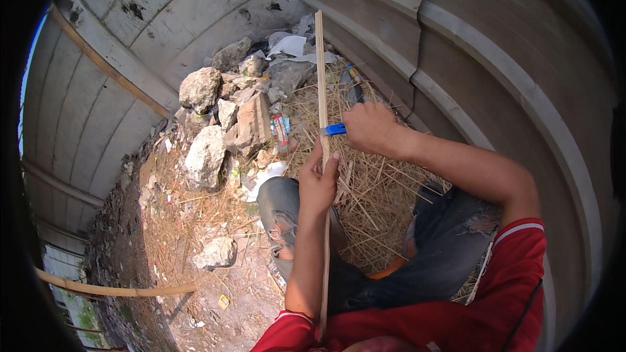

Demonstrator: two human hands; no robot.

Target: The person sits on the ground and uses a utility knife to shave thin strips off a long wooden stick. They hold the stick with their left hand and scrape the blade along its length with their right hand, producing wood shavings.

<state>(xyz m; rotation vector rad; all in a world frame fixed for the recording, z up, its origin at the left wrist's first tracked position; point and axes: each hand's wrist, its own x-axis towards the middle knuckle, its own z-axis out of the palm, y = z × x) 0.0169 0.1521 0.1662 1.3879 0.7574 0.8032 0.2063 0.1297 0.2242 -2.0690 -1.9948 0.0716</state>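
Observation:
A long, thin strip of pale wood or bamboo (321,72) stands away from my body, its near end close to my red shirt. My left hand (318,186) grips it around the middle, thumb on one side and fingers on the other. My right hand (370,129) is closed in a fist around a blue utility knife (336,130). The knife's front end touches the strip just beyond my left fingers. Most of its handle is hidden inside the fist.
Pale shavings (372,202) cover the ground between my legs in torn jeans (430,254). Rocks (202,156) and litter lie at the left. A corrugated metal wall (508,85) curves close along the right; a pale panel wall (176,19) stands at the far left.

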